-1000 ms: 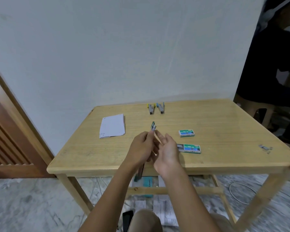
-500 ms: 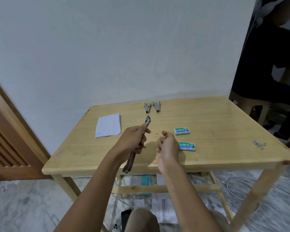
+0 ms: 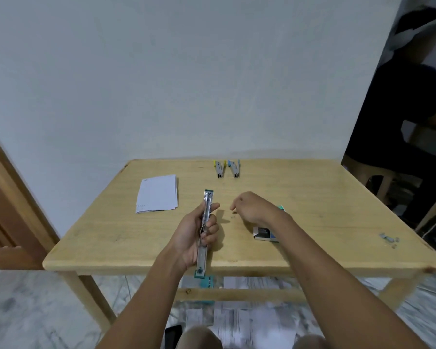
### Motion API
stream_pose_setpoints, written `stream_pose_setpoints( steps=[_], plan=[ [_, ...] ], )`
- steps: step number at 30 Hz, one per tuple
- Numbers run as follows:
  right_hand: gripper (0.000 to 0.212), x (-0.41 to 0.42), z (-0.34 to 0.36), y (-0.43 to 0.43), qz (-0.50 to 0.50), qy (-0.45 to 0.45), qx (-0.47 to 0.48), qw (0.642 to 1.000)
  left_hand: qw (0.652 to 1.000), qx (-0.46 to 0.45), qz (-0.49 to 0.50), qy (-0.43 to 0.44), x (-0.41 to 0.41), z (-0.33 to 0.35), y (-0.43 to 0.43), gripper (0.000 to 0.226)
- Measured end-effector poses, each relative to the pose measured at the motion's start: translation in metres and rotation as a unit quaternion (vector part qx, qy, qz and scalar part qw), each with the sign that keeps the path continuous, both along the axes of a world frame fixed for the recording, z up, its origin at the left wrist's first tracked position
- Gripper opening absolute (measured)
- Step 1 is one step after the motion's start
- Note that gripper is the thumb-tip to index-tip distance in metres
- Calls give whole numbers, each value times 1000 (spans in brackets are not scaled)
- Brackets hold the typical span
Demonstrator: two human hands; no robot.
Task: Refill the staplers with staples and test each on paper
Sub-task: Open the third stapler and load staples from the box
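Green-ended stapler: we hold the long metal stapler with green plastic ends (image 3: 205,230) swung fully open, its bare channel facing up, above the near part of the pale wooden table (image 3: 111,235).
Left hand: our left hand (image 3: 195,235) has its fingers and thumb wrapped round the middle of the stapler.
Right hand: our right hand (image 3: 252,206) hangs over the table just right of the stapler, fingers curled downward. We cannot tell whether it pinches a staple strip or nothing.
Staple boxes: a small green-and-white cardboard box (image 3: 264,234) lies open beside our right forearm. A second box (image 3: 280,207) peeks out behind the right wrist.
Other staplers: a yellow-trimmed stapler (image 3: 219,169) and a blue-trimmed stapler (image 3: 234,169) lie side by side at the far edge.
Paper: a white stack of sheets (image 3: 157,193) lies on the left of the table, well apart from both hands.
Step in hand: we judge this to be the loading of the green-ended stapler, with its test not yet done.
Next move: we need a strip laid straight into the open channel, legs down. Then we fold the stapler shut until it clicks and carry it to the sheets.
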State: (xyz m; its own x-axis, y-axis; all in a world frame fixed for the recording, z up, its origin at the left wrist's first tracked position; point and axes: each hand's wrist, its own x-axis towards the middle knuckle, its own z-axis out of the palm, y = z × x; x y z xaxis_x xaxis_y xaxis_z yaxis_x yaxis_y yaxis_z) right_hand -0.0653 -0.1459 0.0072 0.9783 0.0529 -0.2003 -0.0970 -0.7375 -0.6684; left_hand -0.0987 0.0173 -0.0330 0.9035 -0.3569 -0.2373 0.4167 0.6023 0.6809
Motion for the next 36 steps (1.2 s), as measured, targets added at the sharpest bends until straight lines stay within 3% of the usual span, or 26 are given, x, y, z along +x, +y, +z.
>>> stream_pose_setpoints(
  steps=[8, 12, 15, 19, 24, 31, 36],
  plan=[
    [31, 1, 3, -15, 5, -82, -26, 996, 1000, -15, -8, 16, 5, -3, 1, 28],
    [23, -10, 17, -46, -34, -142, 0, 989, 1000, -8, -13, 18, 6, -2, 1, 29],
    [15, -22, 27, -71, -28, -137, -7, 990, 1000, -8, -18, 18, 7, -2, 1, 29],
    [5, -34, 30, -90, 12, -83, -67, 994, 1000, -10, -20, 16, 8, -3, 2, 29],
    [10, -45, 23, -79, 104, -25, -160, 981, 999, -19, -22, 20, 8, -3, 2, 29],
    [19, -43, 8, -56, 89, -59, -286, 952, 999, -21, -18, 21, 6, -3, 1, 29],
    [20, -45, 6, -53, 81, -88, -307, 944, 1000, -14, -15, 17, 6, -3, 1, 29]
  ],
)
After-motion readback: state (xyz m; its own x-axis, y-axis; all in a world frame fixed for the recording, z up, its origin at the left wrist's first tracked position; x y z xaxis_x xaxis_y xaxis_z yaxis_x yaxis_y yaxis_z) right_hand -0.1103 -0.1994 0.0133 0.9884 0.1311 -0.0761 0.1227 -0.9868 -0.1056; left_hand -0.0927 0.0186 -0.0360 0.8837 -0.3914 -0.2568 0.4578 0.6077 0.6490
